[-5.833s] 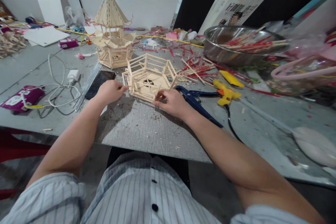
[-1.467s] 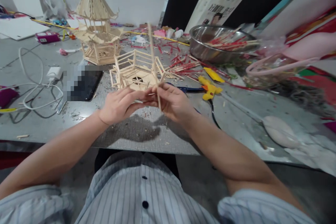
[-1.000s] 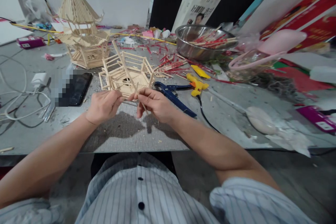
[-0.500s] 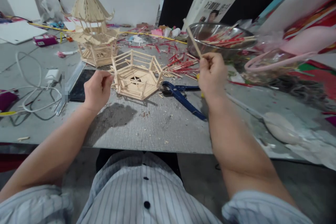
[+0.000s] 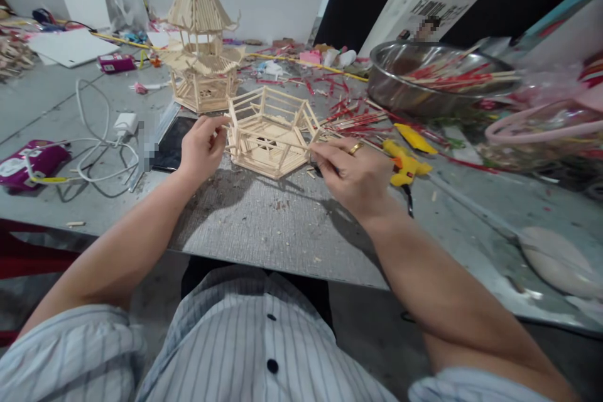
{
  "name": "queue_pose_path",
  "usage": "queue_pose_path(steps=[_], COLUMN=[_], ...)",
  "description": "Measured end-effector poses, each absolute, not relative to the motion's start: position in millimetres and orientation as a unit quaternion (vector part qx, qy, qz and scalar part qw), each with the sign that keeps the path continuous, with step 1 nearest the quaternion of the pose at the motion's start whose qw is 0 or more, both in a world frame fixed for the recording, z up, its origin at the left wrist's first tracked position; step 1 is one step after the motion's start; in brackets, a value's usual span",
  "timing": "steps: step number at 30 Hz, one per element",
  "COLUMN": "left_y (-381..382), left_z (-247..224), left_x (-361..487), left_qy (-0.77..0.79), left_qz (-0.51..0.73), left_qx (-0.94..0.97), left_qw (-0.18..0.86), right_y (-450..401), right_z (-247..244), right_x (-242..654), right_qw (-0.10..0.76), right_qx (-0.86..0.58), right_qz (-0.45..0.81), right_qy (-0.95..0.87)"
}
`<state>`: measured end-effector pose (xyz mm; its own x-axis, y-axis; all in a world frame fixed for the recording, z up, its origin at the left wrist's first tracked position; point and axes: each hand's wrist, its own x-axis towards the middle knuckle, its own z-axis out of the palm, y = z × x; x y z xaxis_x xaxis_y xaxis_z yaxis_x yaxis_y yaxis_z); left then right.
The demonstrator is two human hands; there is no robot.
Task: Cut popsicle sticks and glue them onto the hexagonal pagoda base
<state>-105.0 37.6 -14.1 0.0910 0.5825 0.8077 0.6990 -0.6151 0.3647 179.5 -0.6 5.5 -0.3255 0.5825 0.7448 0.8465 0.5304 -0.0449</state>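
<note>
A hexagonal frame of thin wooden sticks, with railings around a flat base, stands on the grey table. My right hand, with a gold ring, pinches a wooden stick that slants leftward across the frame's front side. At the frame's left corner post, my left hand has its thumb and fingertips pressed together; what they grip is too small to make out. Behind the frame and to its left rises a stick pagoda with a pointed roof.
A yellow glue gun lies right of my right hand. Farther back are a metal bowl of red-tipped sticks and loose sticks. At the left are a dark phone, a white charger with cables and a purple box.
My right hand has come down and left, bringing its stick from raised to lying across the frame's front. It now hides most of the blue pliers. The view has shifted; the glue gun shows more.
</note>
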Motion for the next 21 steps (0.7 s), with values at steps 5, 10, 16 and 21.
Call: queue_pose_path(steps=[5,10,16,21], left_y=[35.6,35.3,36.7,35.8], left_z=[-14.3,-15.3,-17.6,-16.9], left_x=[-103.9,-103.7,-104.8,-105.0], left_qy=[-0.453,-0.444,-0.442,-0.442], left_qz=[-0.488,-0.466,-0.443,-0.435], left_qx=[-0.744,-0.763,-0.777,-0.781], left_qw=[0.057,0.059,0.07,0.072], right_y=[-2.1,-3.2,-3.8,-3.2], right_z=[3.4,3.8,3.9,4.0], right_x=[176.3,176.2,175.2,175.6], right_qw=[0.38,0.349,0.337,0.332], right_qx=[-0.441,-0.469,-0.468,-0.468], right_qz=[-0.213,-0.198,-0.199,-0.203], right_qy=[-0.784,-0.787,-0.792,-0.793])
